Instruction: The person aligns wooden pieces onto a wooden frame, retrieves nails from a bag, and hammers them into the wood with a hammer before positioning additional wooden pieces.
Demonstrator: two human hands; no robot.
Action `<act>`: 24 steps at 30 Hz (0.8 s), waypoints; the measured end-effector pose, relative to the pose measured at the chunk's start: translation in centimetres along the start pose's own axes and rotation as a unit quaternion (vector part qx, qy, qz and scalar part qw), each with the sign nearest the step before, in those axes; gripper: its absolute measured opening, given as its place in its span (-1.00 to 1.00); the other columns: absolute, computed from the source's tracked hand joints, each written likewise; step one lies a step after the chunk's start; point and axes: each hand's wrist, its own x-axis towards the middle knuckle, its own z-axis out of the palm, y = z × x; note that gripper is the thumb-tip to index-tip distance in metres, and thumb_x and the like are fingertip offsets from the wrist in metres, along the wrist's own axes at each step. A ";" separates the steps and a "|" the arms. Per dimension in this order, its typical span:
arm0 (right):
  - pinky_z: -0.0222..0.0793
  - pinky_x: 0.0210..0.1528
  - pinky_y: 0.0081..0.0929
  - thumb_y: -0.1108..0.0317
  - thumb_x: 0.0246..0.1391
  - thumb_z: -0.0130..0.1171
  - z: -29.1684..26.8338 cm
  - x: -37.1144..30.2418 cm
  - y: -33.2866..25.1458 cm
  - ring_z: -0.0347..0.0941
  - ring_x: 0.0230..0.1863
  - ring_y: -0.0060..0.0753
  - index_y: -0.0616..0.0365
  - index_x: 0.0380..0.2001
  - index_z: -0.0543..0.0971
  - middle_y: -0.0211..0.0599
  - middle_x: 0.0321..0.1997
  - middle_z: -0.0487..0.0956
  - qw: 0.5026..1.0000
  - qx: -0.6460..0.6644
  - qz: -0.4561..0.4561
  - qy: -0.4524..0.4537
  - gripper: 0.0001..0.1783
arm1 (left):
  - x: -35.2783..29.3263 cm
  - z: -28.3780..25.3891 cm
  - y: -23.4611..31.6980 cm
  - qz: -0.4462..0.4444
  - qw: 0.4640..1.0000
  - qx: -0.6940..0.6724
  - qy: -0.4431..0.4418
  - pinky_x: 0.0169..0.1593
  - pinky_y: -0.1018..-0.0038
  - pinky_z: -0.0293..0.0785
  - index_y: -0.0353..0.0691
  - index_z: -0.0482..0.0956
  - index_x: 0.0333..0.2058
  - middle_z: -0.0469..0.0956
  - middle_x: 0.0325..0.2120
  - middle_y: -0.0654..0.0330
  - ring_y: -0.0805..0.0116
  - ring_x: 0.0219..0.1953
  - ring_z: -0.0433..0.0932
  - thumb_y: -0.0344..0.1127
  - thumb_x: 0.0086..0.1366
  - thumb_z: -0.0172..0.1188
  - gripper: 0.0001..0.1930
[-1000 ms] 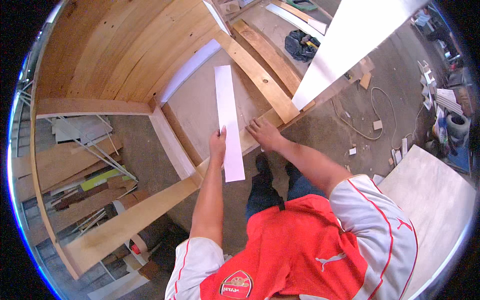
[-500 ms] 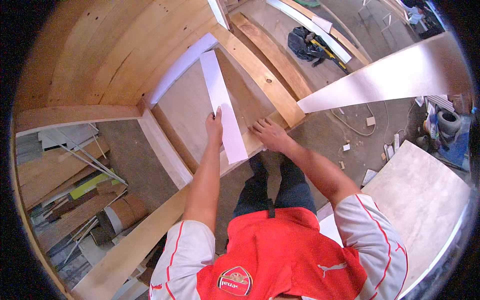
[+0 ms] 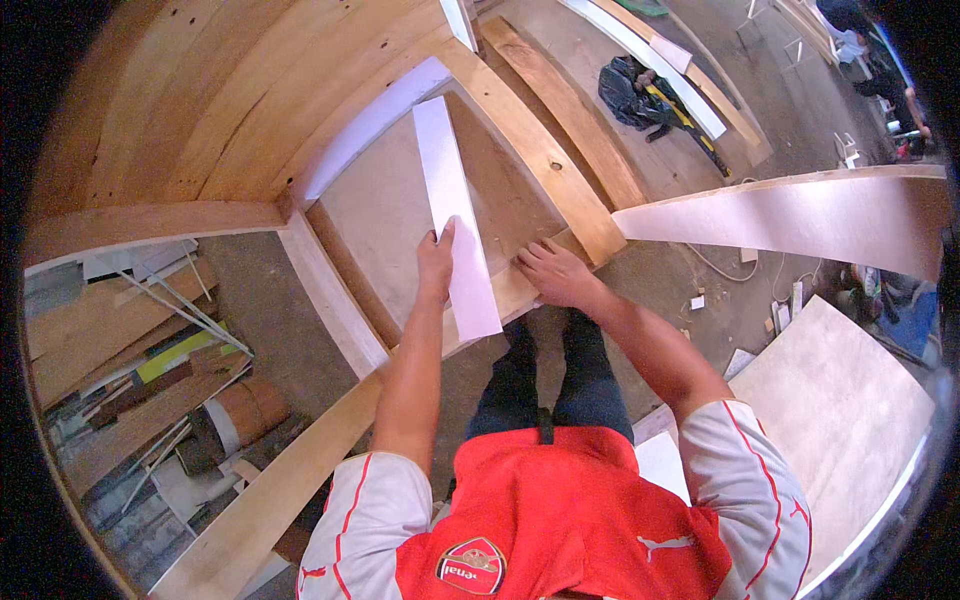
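Note:
A long white board [image 3: 465, 265] lies slantwise across a wooden frame [image 3: 560, 165] with a recessed flat panel [image 3: 375, 200]. My left hand [image 3: 437, 262] grips the board's left edge, its thumb on top and the other fingers largely hidden. The board's near end rests over the frame's near rail [image 3: 515, 290] and sticks out slightly toward me. To the right of the board, my right hand [image 3: 555, 272] is curled over that same rail, fingertips at its inner edge.
A plank wall [image 3: 230, 100] rises at the left. A white-faced panel [image 3: 780, 215] juts out at the right. Scrap boards [image 3: 130, 320] lie lower left, a large pale sheet [image 3: 830, 400] lower right. A black bag [image 3: 625, 95] and yellow-handled tool [image 3: 675, 110] lie beyond; a person [image 3: 885, 75] is far right.
The view has shifted a little, and more of the person at the far right shows. Both hands keep about the same places on the board and the rail.

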 end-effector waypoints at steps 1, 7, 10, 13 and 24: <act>0.24 0.34 -0.21 -0.05 -0.41 0.59 0.2 -0.1 0.2 0.36 0.23 -0.26 0.15 0.21 0.49 -0.31 0.12 0.47 1.000 0.000 -0.001 0.001 0.03 | -0.4 0.1 0.6 -0.023 0.999 -0.017 -0.015 -0.21 0.40 0.53 -0.46 0.60 -0.12 0.66 -0.29 0.09 0.40 -0.32 0.58 0.04 0.44 0.23 -0.49; 0.30 0.29 -0.18 -0.01 -0.18 0.45 -0.1 0.3 0.2 0.41 0.20 -0.26 0.08 0.10 0.59 -0.31 0.12 0.52 0.997 -0.049 -0.041 0.049 -0.27 | -0.3 0.7 -0.7 -0.060 0.994 -0.090 -0.020 -0.20 0.39 0.53 -0.44 0.59 -0.08 0.65 -0.28 0.10 0.40 -0.32 0.57 0.04 0.44 0.22 -0.49; 0.32 0.24 -0.19 -0.04 -0.17 0.43 -0.6 0.0 0.3 0.41 0.19 -0.26 0.08 0.05 0.62 -0.32 0.16 0.53 0.999 -0.009 -0.031 -0.033 -0.30 | -1.2 0.9 0.4 -0.015 0.999 -0.029 0.002 -0.19 0.38 0.53 -0.45 0.58 -0.08 0.65 -0.29 0.08 0.37 -0.31 0.58 0.04 0.45 0.22 -0.48; 0.34 0.20 -0.22 -0.09 -0.20 0.43 0.4 0.2 0.9 0.41 0.16 -0.27 0.07 0.00 0.64 -0.34 0.11 0.55 0.999 -0.016 -0.041 -0.003 -0.31 | -1.1 0.7 1.3 0.005 1.000 0.007 0.010 -0.18 0.37 0.53 -0.47 0.58 -0.10 0.66 -0.28 0.04 0.34 -0.30 0.59 0.04 0.45 0.21 -0.48; 0.35 0.15 -0.23 -0.21 -0.20 0.43 0.3 0.5 1.6 0.41 0.15 -0.29 0.13 0.04 0.64 -0.37 0.08 0.55 0.992 -0.061 -0.112 0.000 -0.20 | -1.1 0.0 2.1 0.093 0.991 0.084 0.035 -0.18 0.36 0.53 -0.47 0.60 -0.13 0.67 -0.32 0.00 0.32 -0.33 0.60 0.02 0.45 0.22 -0.49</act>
